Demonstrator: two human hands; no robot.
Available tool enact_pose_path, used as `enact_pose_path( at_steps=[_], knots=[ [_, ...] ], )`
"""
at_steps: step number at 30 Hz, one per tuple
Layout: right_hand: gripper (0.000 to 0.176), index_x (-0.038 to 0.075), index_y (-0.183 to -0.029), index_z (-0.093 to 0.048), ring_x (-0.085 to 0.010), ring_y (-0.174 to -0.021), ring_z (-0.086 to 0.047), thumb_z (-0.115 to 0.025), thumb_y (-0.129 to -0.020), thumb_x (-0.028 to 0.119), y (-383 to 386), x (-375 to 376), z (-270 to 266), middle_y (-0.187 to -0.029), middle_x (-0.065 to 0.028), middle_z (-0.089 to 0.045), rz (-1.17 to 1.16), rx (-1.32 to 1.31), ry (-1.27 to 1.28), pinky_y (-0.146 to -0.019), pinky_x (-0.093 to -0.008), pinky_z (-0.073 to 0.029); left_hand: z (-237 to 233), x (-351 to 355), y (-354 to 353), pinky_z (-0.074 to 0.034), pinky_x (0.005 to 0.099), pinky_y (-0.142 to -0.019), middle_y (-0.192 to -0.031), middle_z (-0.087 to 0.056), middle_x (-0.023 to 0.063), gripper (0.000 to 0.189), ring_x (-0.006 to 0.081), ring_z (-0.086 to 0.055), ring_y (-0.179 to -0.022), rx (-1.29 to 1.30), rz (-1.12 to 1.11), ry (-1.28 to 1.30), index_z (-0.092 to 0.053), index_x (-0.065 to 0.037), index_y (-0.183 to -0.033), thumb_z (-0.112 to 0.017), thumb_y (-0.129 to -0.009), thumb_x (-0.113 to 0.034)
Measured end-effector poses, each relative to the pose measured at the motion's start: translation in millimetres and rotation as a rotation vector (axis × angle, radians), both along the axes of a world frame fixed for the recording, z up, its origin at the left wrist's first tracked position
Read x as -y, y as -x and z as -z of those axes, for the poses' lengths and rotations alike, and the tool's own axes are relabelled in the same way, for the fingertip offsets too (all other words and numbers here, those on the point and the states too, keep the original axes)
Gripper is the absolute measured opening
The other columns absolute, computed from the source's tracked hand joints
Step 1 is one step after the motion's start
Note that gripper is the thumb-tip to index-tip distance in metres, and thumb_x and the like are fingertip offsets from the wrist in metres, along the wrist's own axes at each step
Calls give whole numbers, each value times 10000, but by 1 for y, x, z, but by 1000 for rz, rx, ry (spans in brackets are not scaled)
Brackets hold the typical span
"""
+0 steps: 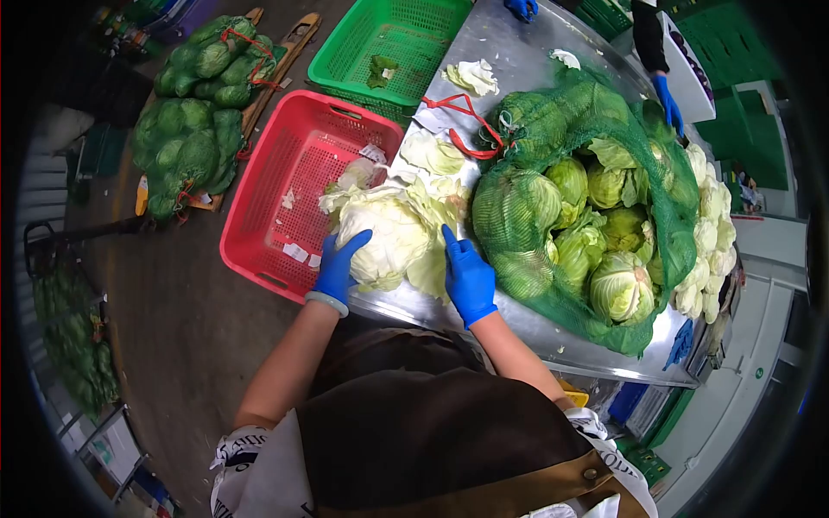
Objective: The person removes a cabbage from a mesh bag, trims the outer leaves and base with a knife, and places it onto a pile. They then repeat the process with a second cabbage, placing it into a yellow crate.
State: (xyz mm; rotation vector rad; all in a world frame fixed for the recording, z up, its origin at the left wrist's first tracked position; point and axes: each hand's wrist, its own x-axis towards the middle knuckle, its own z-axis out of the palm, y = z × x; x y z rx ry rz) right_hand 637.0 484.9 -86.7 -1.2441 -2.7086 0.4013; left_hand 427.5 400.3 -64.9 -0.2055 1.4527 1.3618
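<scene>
A pale cabbage (382, 233) with loosened outer leaves sits at the table's left edge, beside the red crate. My left hand (339, 266), in a blue glove, grips its left side, thumb on top and the other fingers partly hidden. On the other side, my blue-gloved right hand (471, 283) is closed at a drooping outer leaf (429, 259), its index finger along the leaf's edge; the thumb is hidden. Torn leaves (432, 154) lie just beyond the cabbage. Right of my hands, an opened green net sack (518, 229) holds several green cabbages (622, 287).
A red crate (246, 220) with scraps stands left of the metal table (492, 34), a green crate (324, 60) behind it. Trimmed pale cabbages (712, 233) are piled at right. Another person's gloved hand (667, 104) is beyond the sack. Netted cabbages (186, 142) sit on a pallet.
</scene>
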Motion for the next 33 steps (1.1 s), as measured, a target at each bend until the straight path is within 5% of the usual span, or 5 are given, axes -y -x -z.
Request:
enact_pose_path(
  at_steps=[7, 18, 26, 30, 33],
  knots=[
    [353, 110, -1282, -554, -327, -730, -648, -516, -936, 174, -11, -34, 39, -1017, -190, -648, 399, -371, 330, -620, -402, -519, 19, 11, -10, -544, 356, -815, -1142, -579, 134, 591, 241, -621, -997, -57, -13, -58, -474, 3, -1247, -772, -750, -115],
    [483, 118, -1231, -586, -307, -1062, -551, -686, -803, 320, 77, -37, 5, -1255, -115, -556, -165, -337, 306, -883, -409, -477, 75, 46, -1, -445, 326, -977, -1244, -526, 126, 708, 205, -528, -1136, -162, 137, -271, -399, 5, -1333, -784, -746, -89],
    [223, 100, -833, -652, -340, -769, -614, -638, -827, 322, 84, -87, 23, -789, -133, -637, -208, -169, 41, -652, -453, -495, 93, 67, -8, -380, 370, -1039, -1293, -466, 139, 811, 237, -457, -1215, -534, 378, -352, -400, 1, -1336, -847, -679, -161],
    [325, 75, -900, -703, -316, -790, -646, -721, -781, 376, 69, -96, 4, -866, -163, -673, 76, -334, 575, -704, -379, -508, 64, 71, -17, -343, 396, -1074, -1332, -444, 159, 837, 305, -420, -1267, -898, 634, -457, -438, -34, -1330, -869, -635, -214],
    [527, 96, -1123, -647, -298, -943, -604, -750, -745, 447, 52, -71, -28, -1093, -108, -643, -424, -333, 633, -815, -371, -488, 62, 70, -24, -343, 394, -1076, -1337, -444, 156, 846, 308, -416, -1275, -908, 628, -447, -445, -39, -1331, -873, -623, -216]
  ],
)
